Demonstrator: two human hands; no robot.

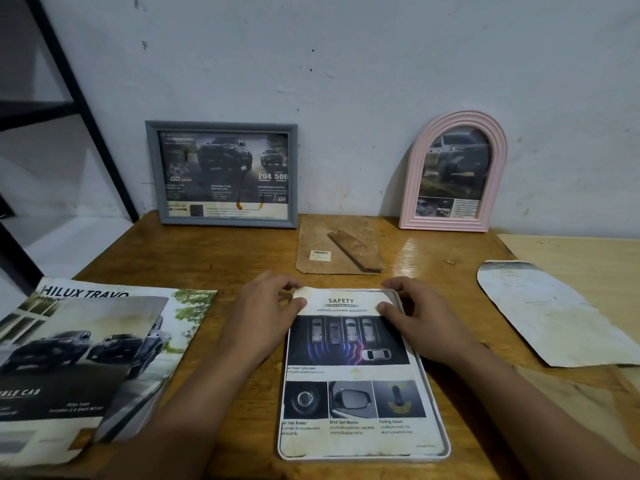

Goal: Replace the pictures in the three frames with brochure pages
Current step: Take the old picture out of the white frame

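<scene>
Brochure page (356, 372) lies in the frame (437, 455); both hands' (266, 317) (415, 320) grips pinch its top corners, seating it.

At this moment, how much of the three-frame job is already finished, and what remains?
Two look done: the grey frame and the pink arched frame lean on the wall, each showing a truck brochure page. In hand: the left hand and right hand fit the safety page onto the white frame lying flat. Left: putting on the brown backing board and standing that frame up.
</scene>
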